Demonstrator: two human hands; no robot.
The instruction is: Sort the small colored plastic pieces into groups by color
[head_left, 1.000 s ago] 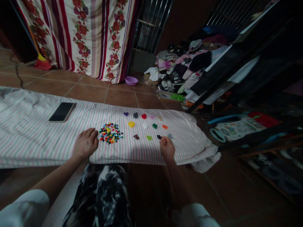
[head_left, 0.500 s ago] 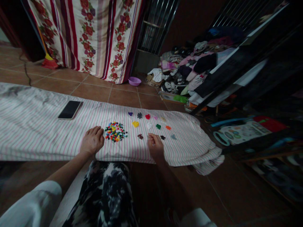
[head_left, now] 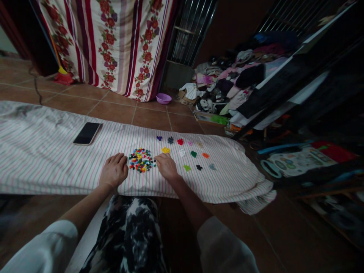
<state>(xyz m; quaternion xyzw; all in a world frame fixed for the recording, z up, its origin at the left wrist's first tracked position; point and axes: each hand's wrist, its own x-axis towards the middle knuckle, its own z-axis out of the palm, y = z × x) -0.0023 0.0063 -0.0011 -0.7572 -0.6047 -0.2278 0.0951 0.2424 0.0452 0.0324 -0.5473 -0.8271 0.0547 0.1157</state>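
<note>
A mixed pile of small coloured pieces [head_left: 139,160] lies on the striped cloth [head_left: 227,182] between my two hands. At the pile's left edge rests my left hand [head_left: 115,170], open, palm down on the cloth. My right hand [head_left: 167,166] is at the right edge, thumb and fingers pinched together; whatever is between the tips cannot be made out. Beyond it are small single-colour groups, among them yellow pieces [head_left: 165,150], red pieces [head_left: 180,141], white pieces [head_left: 182,152], dark green pieces [head_left: 193,154], light green pieces [head_left: 187,167] and black pieces [head_left: 199,167].
A phone [head_left: 87,133] lies on the cloth to the left. Past the cloth, a purple basin [head_left: 163,99] stands on the tiled floor before a flowered curtain [head_left: 122,49]. Heaped clothes [head_left: 224,79] lie at the back right.
My right hand has moved left, from beside the single-colour groups to the mixed pile's edge. Light green pieces now show; the brown group is covered. My left hand stays by the pile.
</note>
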